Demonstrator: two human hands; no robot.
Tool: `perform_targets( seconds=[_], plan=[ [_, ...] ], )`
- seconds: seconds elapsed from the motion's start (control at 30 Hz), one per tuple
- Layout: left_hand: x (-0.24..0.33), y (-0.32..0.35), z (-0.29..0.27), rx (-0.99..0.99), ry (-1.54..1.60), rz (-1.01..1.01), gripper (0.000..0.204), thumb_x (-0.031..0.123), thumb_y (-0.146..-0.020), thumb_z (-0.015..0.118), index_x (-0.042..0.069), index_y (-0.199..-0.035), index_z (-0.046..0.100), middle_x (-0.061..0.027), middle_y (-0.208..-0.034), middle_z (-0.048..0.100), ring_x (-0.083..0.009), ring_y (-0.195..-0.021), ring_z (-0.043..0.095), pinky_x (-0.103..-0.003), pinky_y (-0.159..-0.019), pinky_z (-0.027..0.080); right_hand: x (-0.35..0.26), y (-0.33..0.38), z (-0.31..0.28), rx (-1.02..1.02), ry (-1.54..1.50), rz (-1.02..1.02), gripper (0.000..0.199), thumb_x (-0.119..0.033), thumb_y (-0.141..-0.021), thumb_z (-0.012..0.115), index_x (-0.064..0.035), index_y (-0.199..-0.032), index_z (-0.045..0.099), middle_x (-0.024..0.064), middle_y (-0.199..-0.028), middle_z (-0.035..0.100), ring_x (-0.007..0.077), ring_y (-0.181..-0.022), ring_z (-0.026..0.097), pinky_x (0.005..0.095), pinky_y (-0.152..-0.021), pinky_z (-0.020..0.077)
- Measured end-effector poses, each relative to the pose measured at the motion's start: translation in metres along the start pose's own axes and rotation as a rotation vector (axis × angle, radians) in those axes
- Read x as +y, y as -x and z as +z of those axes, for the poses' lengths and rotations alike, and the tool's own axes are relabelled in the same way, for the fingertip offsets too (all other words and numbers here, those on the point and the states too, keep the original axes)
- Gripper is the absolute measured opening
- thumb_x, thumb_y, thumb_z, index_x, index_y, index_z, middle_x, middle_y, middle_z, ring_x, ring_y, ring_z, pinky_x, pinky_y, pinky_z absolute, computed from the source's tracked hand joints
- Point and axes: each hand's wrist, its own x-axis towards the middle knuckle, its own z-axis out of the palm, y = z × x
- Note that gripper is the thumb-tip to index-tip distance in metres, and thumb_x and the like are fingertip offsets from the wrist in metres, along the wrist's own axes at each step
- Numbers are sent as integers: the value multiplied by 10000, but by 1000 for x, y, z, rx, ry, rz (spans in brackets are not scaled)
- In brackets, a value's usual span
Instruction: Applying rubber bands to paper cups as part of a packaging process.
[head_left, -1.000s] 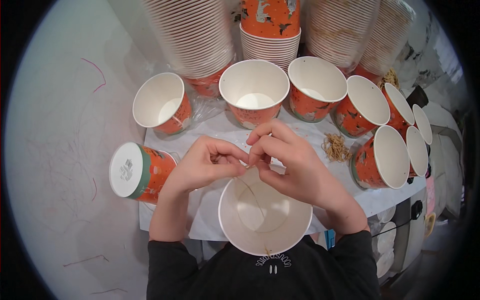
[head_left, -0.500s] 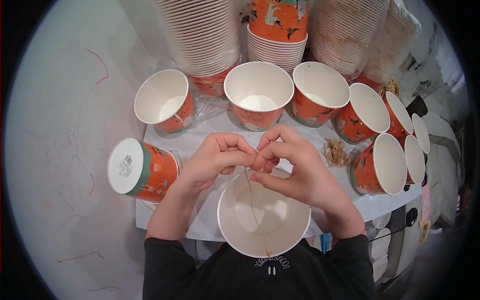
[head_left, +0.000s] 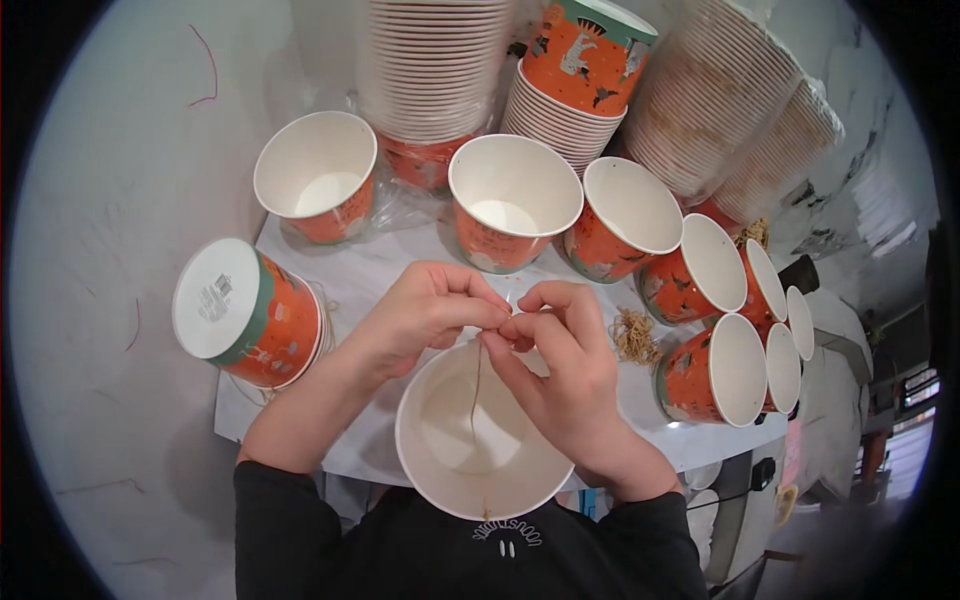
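A white-lined paper bucket [head_left: 425,450] stands at the table's near edge against my black shirt, its mouth facing up. A thin brown string [head_left: 475,405] hangs down inside it; a small knot of the same colour shows at the near rim. Above the far rim, my left hand [head_left: 425,318] pinches the string with thumb and forefinger. My right hand [head_left: 565,375] meets it there, fingertips also closed on the string. The fingers hide the string's upper end and part of the far rim.
Several orange paper buckets [head_left: 500,250] curve around the far and right sides of the table [head_left: 350,290]. At left lies a bucket stack on its side [head_left: 285,325]. Tall wrapped bucket stacks [head_left: 435,75] rise behind. A bundle of brown strings [head_left: 635,335] lies right of my hands.
The whole view has tilted and shifted as my head moved. Both hands stay together over the far rim, still pinching the string, with the right fingers slightly repositioned.
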Motion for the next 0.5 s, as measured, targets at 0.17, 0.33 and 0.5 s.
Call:
perform_targets(
  seconds=[0.17, 0.33, 0.5],
  plan=[
    [2, 2, 2, -7, -22, 17, 106, 129, -849, 722, 43, -909, 734, -4, -824, 725, -2, -636, 517, -191, -526, 307, -2, 0, -1, 38, -16, -2, 176, 46, -814, 770, 32, -947, 655, 106, -1073, 570, 194, -760, 668, 302, -639, 571],
    [0, -1, -3, -48, -74, 41, 121, 153, -869, 704, 47, -923, 721, -15, -837, 729, -16, -663, 560, -190, -527, 323, 5, -6, -12, -79, -145, 79, 194, 52, -800, 762, 2, -967, 677, 96, -1087, 579, 156, -775, 673, 280, -677, 567],
    [3, 0, -4, -95, -40, 10, 75, 81, -897, 697, 50, -966, 699, -12, -845, 715, 13, -612, 505, -170, -502, 282, 12, -9, -22, -137, -237, 171, 170, 37, -780, 775, -7, -929, 708, 88, -1097, 599, 139, -825, 658, 274, -741, 544]
  ],
)
